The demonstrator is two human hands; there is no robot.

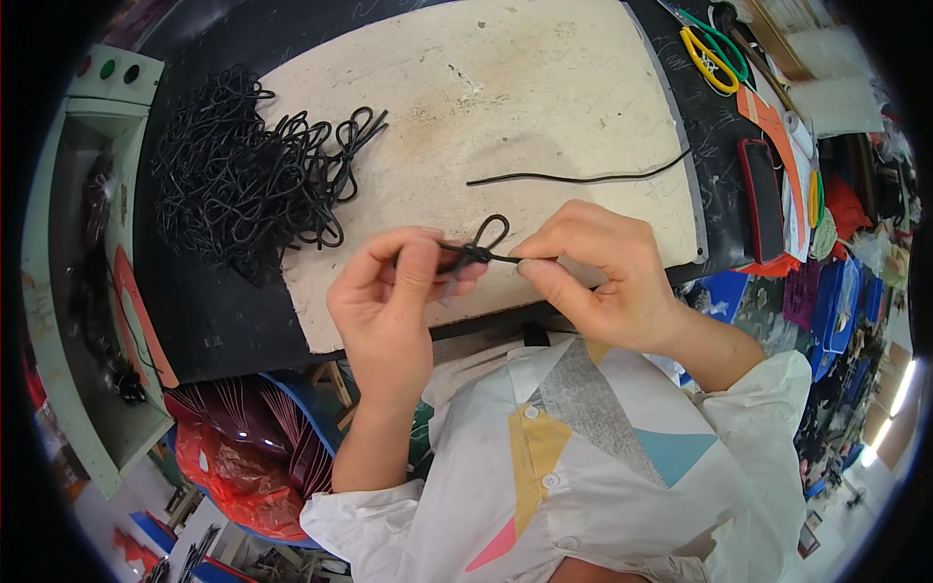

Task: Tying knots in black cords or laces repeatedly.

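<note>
A black cord (pixel 475 253) tied in a knot with a small loop standing up is held between my two hands, over the near part of a pale board (pixel 544 92). My left hand (pixel 394 291) pinches it at the knot's left side; part of the cord there is hidden by the fingers. My right hand (pixel 603 277) grips the end running out to the right between thumb and forefinger. Beyond my hands, a single loose black cord (pixel 573 179) lies across the board. At the left is a tangled heap of looped, knotted black cords (pixel 233 175).
Scissors with yellow and green handles (pixel 711 60) lie at the far right, above a dark red case (pixel 761 199). A grey metal box with buttons (pixel 112 73) stands at the left edge. Below it sits a red plastic bag (pixel 238 481).
</note>
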